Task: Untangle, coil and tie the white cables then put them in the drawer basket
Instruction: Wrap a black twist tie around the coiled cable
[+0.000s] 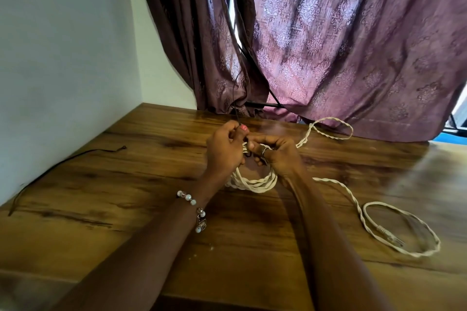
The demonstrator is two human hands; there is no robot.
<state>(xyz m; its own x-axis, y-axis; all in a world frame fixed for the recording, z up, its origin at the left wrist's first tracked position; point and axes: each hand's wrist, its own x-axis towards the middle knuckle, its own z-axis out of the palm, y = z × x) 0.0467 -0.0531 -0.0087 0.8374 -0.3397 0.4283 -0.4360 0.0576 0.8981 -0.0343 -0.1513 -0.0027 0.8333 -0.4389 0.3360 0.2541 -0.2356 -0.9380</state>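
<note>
A coil of twisted white cable (255, 183) hangs between both hands above the middle of the wooden table (126, 184). My left hand (223, 149) grips the top of the coil, thumb up. Close beside it my right hand (275, 156), wearing a ring, pinches the same strands. Something thin and dark shows between the fingers; I cannot tell what it is. From the hands a loose stretch of white cable loops back toward the curtain (333, 125). Another stretch trails right into a flat loop (401, 231) ending in a plug (390, 235).
A purple patterned curtain (341, 45) hangs over the table's far edge. A thin dark cord (63, 161) lies along the white wall at the left. The table's near edge runs along the bottom of the view.
</note>
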